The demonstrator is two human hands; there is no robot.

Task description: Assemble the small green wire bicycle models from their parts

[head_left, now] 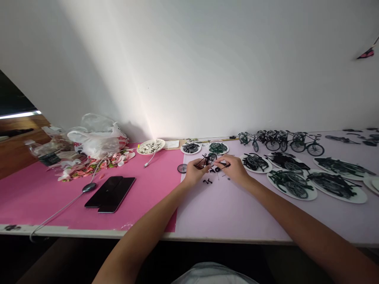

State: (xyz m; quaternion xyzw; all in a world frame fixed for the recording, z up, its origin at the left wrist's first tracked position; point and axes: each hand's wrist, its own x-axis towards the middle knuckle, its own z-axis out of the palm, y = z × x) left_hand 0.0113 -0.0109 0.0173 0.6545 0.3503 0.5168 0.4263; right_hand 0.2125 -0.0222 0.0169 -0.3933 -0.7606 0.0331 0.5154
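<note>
Between my two hands is a partly assembled model bicycle, its dark spoked wheel (211,158) showing at the fingertips. My left hand (194,172) is closed on the dark frame side of it. From the other side my right hand (233,167) pinches at the wheel's right edge; the exact grip is too small to make out. A loose wheel (182,168) lies just left of my left hand. Small black parts (207,181) are scattered on the table below the hands.
Plates of dark bicycle parts (292,184) spread to the right, with finished model bicycles (306,144) standing behind. Two phones (111,194), a cable mouse-like puck (89,187), pink petal-like pieces (85,169), plastic bags (96,140) and a plate of white pieces (151,146) occupy the left.
</note>
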